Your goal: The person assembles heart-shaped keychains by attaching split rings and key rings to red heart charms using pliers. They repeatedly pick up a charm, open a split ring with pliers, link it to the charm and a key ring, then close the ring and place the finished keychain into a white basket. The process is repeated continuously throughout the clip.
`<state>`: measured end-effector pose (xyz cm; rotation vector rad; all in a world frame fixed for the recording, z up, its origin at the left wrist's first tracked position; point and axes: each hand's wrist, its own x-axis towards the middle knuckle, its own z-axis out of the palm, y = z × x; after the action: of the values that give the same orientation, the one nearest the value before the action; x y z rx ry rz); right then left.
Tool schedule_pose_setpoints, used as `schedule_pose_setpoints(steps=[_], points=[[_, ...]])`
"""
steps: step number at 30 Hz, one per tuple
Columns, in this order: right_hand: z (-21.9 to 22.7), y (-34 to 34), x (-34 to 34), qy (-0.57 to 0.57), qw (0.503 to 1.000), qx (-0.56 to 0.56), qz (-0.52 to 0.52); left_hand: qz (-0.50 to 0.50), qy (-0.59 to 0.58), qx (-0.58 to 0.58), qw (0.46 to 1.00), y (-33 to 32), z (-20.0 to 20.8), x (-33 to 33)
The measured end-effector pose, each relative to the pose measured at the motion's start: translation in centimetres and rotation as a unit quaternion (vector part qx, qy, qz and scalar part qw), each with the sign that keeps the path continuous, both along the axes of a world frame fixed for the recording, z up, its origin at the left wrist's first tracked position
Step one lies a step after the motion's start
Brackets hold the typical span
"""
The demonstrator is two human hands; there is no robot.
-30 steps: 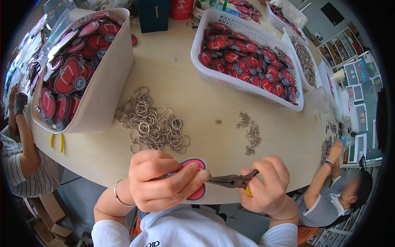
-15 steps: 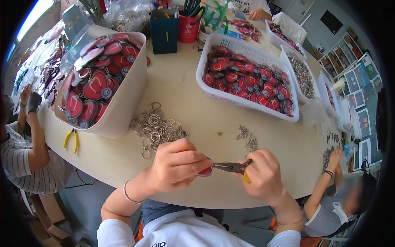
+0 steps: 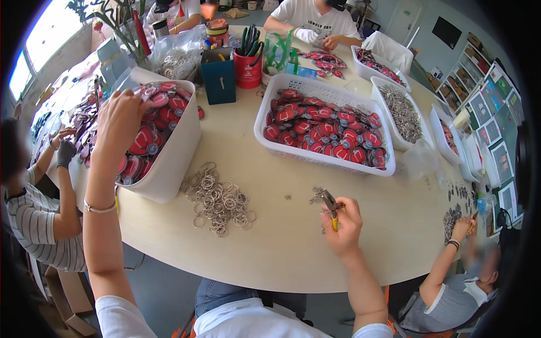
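My left hand (image 3: 119, 121) reaches over the tall white bin (image 3: 172, 186) at the left. Its fingertips are bent down and hidden, so whether they hold anything does not show. Red oval keychains (image 3: 142, 141) with metal chains fill that bin. On the right, my right hand (image 3: 345, 228) is closed round needle-nose pliers (image 3: 331, 206) with yellow grips. The pliers' jaws point away from me, over a small heap of fine metal links (image 3: 316, 195). Between my arms lies a pile of silver split rings (image 3: 218, 200).
A white perforated basket (image 3: 321, 159) of red keychains stands ahead, with a tray of metal parts (image 3: 401, 112) beyond it. A dark green box (image 3: 219, 81) and a red cup of tools (image 3: 248, 70) stand at the back. Co-workers sit left, right and across the table.
My left hand has gone from the middle to the bin at the left; the red keychain it held no longer shows. My right hand has turned the pliers forward, apart from the left hand.
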<state>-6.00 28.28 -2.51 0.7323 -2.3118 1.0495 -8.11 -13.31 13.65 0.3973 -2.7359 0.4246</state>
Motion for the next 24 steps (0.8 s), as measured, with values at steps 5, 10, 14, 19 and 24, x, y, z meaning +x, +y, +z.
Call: schedule_pose_setpoints(steps=[5,10,14,19,24], points=[[-0.2,0.4,-0.2,-0.004,1.0,-0.015,-0.007,-0.218,0.124,0.039,0.967,6.6,-0.7,-1.8],[-1.0,0.5,-0.3,0.002,1.0,-0.006,0.003,-0.348,-0.095,0.076,0.93,14.6,-6.8,-10.7],[-0.8,0.8,-0.8,0.011,1.0,0.006,-0.009,-0.25,-0.211,0.01,0.945,17.0,-8.2,-14.1],[-0.8,0.7,-0.6,-0.04,0.999,-0.003,-0.022,-0.253,-0.132,0.2,0.937,16.6,-10.2,-14.3],[-0.6,-0.9,-0.9,-0.09,0.995,0.041,0.005,-0.322,0.069,0.465,0.822,14.8,-9.9,-10.1]])
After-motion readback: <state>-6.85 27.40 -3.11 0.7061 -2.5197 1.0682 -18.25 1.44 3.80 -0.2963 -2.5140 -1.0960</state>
